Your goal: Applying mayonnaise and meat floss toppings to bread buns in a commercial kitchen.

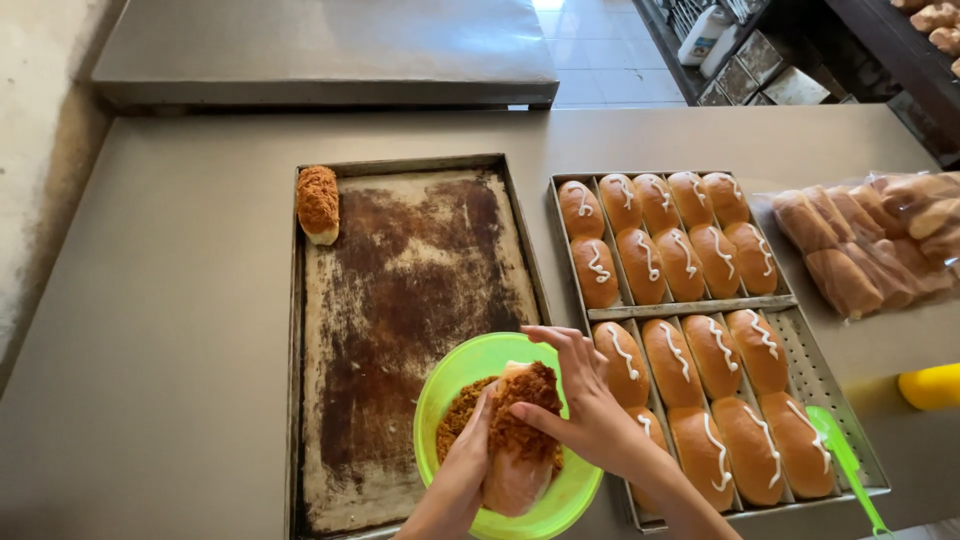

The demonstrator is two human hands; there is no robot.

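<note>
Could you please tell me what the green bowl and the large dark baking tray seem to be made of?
The round lime-green bowl looks like plastic: bright, uniform, slightly translucent, with a soft sheen. The large flat rectangular baking tray appears to be metal, probably steel: thin raised rim, dull surface with brown baked-on staining.

Over a lime-green bowl (pixel 556 498) of brown shredded topping (pixel 458 415), left hand (pixel 470 450) under a long bun (pixel 518 440) and right hand (pixel 580 392) pressed on its crumb-coated top. To the left, a dark baking tray (pixel 400 300) with a single coated bun (pixel 318 203) in its far corner. To the right, two pans (pixel 690 308) of buns striped with white cream (pixel 660 235), a green spatula (pixel 845 465), a bag of plain buns (pixel 870 240), all on a steel counter (pixel 170 330).
</note>
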